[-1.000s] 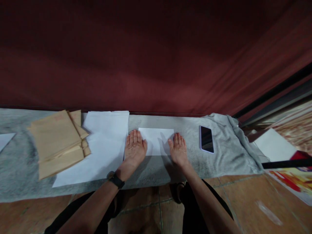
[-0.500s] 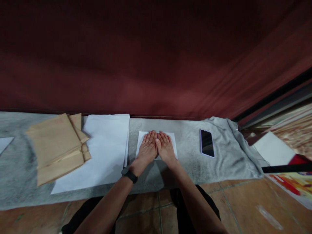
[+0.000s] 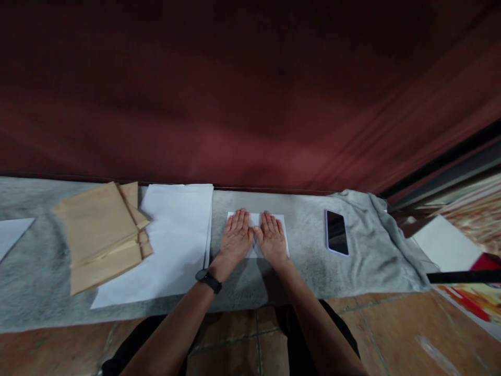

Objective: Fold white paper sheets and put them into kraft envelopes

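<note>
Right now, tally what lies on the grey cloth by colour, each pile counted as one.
Brown: 1, the paper pile
White: 3, the large stack, the small paper, the paper at the left edge
Dark-screened: 1, the phone
Total: 5

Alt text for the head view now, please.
The left hand and right hand lie flat on a small white sheet on grey cloth. Brown paper overlaps larger white sheets to the left; a phone lies to the right.
</note>
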The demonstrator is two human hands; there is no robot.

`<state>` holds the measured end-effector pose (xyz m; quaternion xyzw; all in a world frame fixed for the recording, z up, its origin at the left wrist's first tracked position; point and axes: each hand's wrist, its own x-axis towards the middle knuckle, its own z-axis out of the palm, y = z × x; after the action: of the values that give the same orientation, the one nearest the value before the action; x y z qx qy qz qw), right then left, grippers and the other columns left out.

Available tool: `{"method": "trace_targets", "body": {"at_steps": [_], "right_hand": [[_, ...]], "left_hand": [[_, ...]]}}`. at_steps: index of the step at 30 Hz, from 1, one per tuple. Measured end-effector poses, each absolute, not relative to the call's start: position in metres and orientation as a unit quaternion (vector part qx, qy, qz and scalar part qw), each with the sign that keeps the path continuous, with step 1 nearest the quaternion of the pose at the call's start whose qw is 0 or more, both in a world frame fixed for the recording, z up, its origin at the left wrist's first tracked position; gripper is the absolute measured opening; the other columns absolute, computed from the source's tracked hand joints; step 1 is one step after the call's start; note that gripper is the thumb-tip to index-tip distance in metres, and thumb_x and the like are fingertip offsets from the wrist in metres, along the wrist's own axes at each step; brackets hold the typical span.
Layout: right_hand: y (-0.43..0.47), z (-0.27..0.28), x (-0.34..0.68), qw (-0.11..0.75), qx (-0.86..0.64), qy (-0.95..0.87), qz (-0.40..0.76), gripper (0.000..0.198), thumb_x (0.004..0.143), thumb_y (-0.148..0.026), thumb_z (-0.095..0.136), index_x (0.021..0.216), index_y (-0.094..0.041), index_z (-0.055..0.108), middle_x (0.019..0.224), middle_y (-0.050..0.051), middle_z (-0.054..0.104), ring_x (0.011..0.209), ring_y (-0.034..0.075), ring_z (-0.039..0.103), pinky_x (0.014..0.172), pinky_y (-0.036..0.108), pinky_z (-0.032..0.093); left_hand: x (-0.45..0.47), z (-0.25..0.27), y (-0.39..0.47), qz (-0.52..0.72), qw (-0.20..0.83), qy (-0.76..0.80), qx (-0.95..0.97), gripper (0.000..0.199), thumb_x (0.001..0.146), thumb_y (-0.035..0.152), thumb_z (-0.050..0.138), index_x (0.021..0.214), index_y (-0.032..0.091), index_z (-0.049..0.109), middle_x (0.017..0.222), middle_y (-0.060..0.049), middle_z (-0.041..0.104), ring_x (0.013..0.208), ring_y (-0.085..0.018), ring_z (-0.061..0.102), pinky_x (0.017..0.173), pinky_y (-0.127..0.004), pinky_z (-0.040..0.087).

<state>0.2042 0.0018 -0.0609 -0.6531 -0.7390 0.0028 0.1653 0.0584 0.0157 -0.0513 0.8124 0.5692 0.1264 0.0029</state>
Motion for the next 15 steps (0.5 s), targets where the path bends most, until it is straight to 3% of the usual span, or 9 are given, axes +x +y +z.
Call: {"method": "trace_targets", "body": {"at_steps": [15], "right_hand": [[0.000, -0.068, 0.231, 0.159, -0.684, -0.712, -0.023, 0.066, 0.109, -0.046, 0.023, 0.155, -0.003, 0.041, 0.161, 0.020, 0.040, 0.149, 0.033, 0.039, 0.122, 0.050, 0.029]], "left_hand": [[0.047, -0.063, 0.020, 0.143, -0.011, 0.619, 0.772, 0.061, 0.100, 0.030, 0.032, 0.153, 0.001, 0.041, 0.163, -0.020, 0.035, 0.153, -0.028, 0.032, 0.126, -0.046, 0.026]]}}
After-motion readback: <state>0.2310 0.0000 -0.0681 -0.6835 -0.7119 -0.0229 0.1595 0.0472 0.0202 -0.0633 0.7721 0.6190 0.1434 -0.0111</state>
